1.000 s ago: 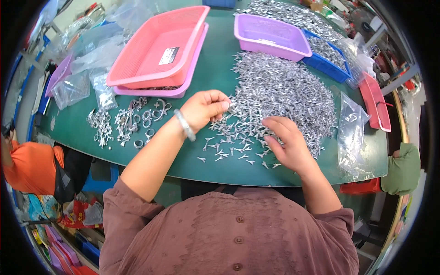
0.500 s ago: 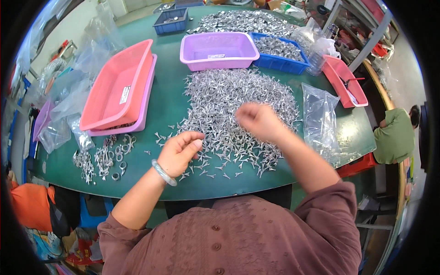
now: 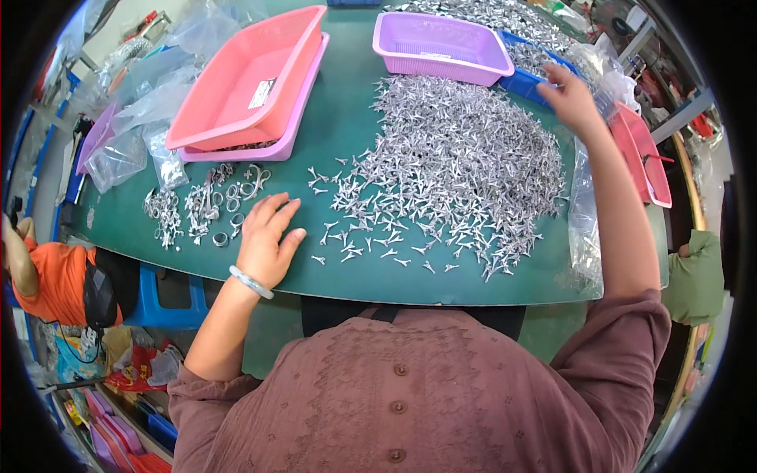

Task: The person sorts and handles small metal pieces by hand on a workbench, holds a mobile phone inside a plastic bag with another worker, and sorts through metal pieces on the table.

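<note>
A wide heap of small silvery pronged metal parts is glinting, spreading loosely across the green table; the left hand is resting flat, fingers spread, empty, while the right hand is reaching beyond, grip unclear.

A dark green table is filling the middle of the frame under even, bright light. At the lower left a blue stool is standing on the floor beside a person in an orange top, and bright clutter is lying below them. At the right edge a person in green is sitting, with grey shelving showing at the upper right.
</note>
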Motion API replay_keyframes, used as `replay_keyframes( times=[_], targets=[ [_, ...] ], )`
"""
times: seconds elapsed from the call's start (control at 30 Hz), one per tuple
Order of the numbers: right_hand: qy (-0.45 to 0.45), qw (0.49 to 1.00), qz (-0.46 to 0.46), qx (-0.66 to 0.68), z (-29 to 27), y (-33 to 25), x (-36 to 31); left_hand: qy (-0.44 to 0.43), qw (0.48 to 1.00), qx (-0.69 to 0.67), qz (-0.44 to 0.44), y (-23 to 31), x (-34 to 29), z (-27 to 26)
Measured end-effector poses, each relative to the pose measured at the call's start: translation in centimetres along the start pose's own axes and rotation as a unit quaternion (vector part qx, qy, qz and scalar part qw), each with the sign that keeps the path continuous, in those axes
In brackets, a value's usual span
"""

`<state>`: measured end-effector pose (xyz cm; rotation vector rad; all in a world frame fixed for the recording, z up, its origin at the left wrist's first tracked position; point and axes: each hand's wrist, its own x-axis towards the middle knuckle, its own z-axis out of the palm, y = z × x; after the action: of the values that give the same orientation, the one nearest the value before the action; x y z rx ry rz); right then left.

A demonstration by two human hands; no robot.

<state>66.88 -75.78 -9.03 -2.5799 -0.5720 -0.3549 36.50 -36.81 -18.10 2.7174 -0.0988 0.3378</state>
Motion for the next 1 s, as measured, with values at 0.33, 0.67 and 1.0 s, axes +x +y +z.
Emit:
replay_keyframes(
  times=[0.33, 0.67, 1.0],
  targets=[
    [-0.116, 0.963, -0.186, -0.156, 8.1, -11.1, -13.9, -0.154, 0.983, 0.001, 0.100, 3.0, 4.5, 2.9],
    [-0.098, 0.954, -0.204, -0.199, 7.4, -10.7, -17.3, -0.174, 0.960, 0.034, 0.217, 4.5, 8.1, 5.5],
    [-0.006, 0.960, -0.164, -0.225, 9.5, -8.0, -13.1, -0.100, 0.973, 0.055, 0.199, 5.8, 12.4, 8.0]
  ],
)
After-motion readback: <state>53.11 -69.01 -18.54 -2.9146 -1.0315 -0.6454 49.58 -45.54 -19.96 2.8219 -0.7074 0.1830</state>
